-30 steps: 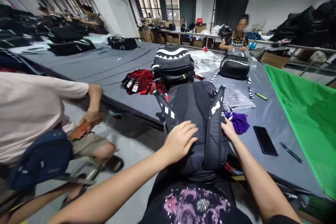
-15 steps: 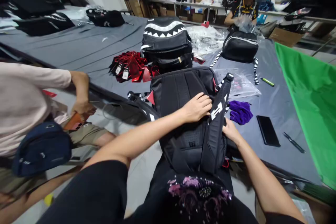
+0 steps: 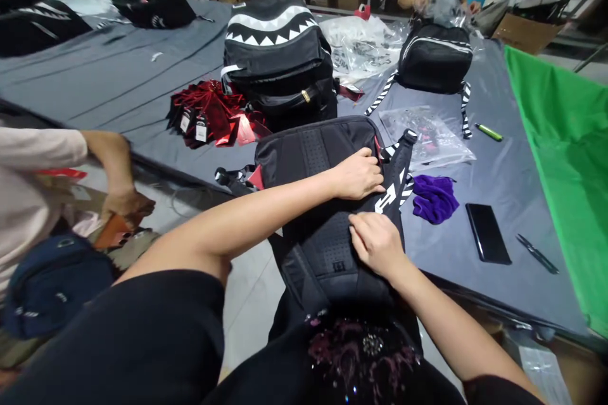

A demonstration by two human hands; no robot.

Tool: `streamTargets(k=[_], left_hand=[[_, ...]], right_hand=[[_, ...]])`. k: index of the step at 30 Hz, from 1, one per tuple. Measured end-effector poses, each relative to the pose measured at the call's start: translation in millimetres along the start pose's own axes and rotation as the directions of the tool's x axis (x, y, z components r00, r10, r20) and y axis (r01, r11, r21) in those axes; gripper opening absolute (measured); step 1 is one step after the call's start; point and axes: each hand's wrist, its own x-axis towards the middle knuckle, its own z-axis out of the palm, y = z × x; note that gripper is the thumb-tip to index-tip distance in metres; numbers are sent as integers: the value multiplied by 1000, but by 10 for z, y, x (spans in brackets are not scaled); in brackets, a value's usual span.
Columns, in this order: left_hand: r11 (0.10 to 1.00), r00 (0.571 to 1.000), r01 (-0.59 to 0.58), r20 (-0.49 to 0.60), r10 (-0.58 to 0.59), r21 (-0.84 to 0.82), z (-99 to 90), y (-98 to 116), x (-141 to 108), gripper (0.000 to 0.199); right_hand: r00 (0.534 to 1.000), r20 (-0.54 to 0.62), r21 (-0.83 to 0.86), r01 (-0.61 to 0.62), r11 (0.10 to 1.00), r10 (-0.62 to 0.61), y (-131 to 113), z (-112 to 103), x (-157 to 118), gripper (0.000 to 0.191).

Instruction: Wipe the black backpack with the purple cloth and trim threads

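A black backpack (image 3: 270,155) leans against the table edge over my lap, its padded back panel facing me. My left hand (image 3: 360,174) is closed with curled fingers on the upper right of that panel, beside the shoulder strap. Lower down, my right hand (image 3: 377,243) lies across the strap, with bent fingertips at its inner edge. The right shoulder strap (image 3: 396,171) has a white arrow-like print and sticks up beyond my hands. What lies under both sets of fingertips is hidden.
Behind stands another backpack (image 3: 280,69) with a white tooth pattern, beside red and black tags (image 3: 213,117). To the right are a small black bag (image 3: 434,63), a purple cloth (image 3: 434,198), a phone (image 3: 488,233), thread snips (image 3: 536,253) and a green marker (image 3: 489,132). Co-workers are at left and back.
My right hand has come from behind the backpack's right side onto its front, over the strap. My left hand's fingers have curled in more. The view has tilted down.
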Motion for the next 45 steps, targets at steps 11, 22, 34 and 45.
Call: streamTargets(k=[11,22,34,45], left_hand=[[969,973,219,-50,-226,-117,54,-12,-348,41],[824,865,441,-76,-496,-355,203,318,-206,47],[765,760,599,-132,-636,-238,286,685,-32,64],[789,785,572,-129,-606,-224,313,653,-95,39]], right_hand=[[955,-25,176,-286,942,295,223,133,-135,24],[715,7,-486,-609,627,699,1434,-230,-543,41],[706,-90,-308,-691,654,703,1585,-486,-537,29],[804,-376,174,-428,887,461,485,-120,713,13]])
